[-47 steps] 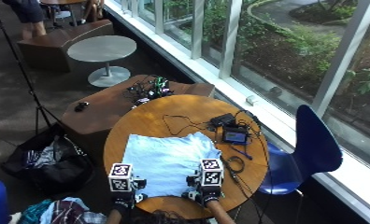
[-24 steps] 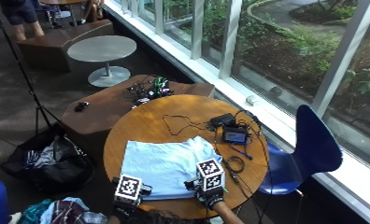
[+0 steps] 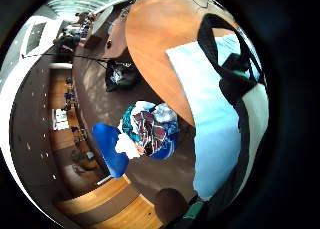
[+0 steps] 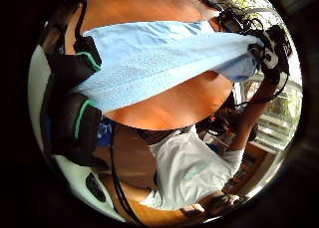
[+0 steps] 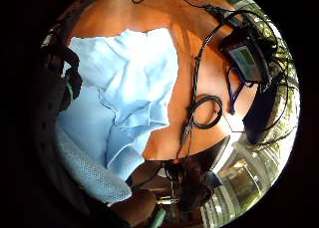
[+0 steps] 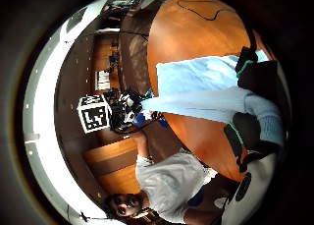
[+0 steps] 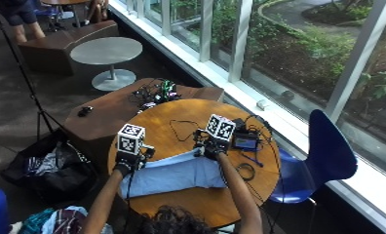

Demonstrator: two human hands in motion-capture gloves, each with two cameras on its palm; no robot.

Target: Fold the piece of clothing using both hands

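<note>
Cables point(image 7: 245, 171) and device point(image 7: 247, 143) crowd table's point(image 7: 180, 117) window side.

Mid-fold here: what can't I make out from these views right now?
- Outside view: left hand and right hand fingers, hidden under marker cubes.
- Outside view: garment type and fold layers, too small.
- Screen of the device beside the cables, right little-finger view: unreadable.

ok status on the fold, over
Left hand and right hand each grip an edge of the light blue garment, lifted over the round table. Coiled cable beside the cloth, not under it.
</note>
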